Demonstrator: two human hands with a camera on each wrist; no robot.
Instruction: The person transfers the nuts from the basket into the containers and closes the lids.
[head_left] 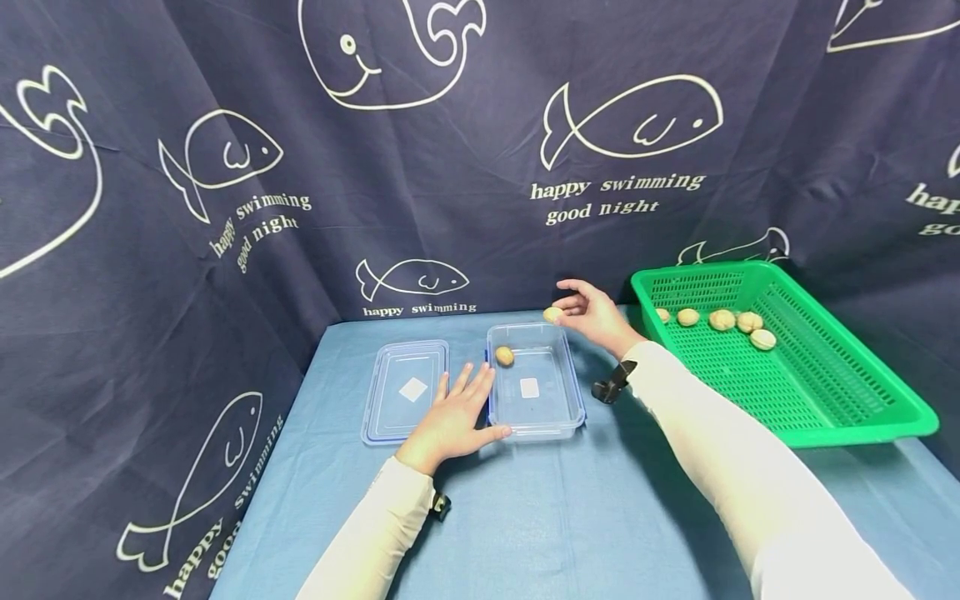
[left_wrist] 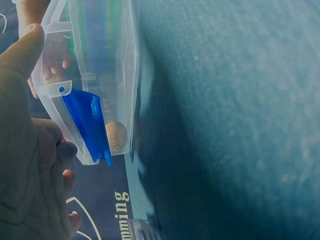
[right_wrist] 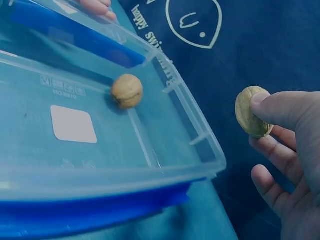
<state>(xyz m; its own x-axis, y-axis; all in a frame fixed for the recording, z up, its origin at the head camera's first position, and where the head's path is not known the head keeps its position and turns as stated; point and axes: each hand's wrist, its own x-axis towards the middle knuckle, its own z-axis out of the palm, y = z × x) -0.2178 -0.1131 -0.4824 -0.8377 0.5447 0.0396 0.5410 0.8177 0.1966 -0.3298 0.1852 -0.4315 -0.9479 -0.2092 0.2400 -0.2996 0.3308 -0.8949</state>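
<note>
The right hand (head_left: 594, 312) pinches a walnut (head_left: 552, 314) between thumb and fingertips, above the far right corner of the clear box (head_left: 535, 385). In the right wrist view the walnut (right_wrist: 252, 112) sits outside the box rim (right_wrist: 200, 145), beside the corner, with the dark curtain (right_wrist: 260, 45) behind it; the lower fingers are loosely curled below the nut.

A second walnut (head_left: 505, 356) lies inside the clear box near its far left corner, apart from the walls. The rest of the box floor is bare apart from a white label (head_left: 529, 387).

The left hand (head_left: 454, 417) lies flat on the desk (head_left: 570, 508) with fingers spread, its thumb along the near left corner of the box and its fingers between the box and the lid (head_left: 405, 387). The lid lies flat, just beside the box on the left.

The green basket (head_left: 847, 392) stands to the right of the box, well apart from it, with five walnuts (head_left: 722, 319) in a row along its far end. Open blue desk lies between box and basket and across the whole near side.

The curtain closes the desk on the left, the far side and the right. In the left wrist view the blue clip (left_wrist: 90, 122) of the box covers part of the inner walnut (left_wrist: 116, 136), and the left hand is cut off by the frame edge. The right edge of the basket's far corner is hard to make out against the curtain
</note>
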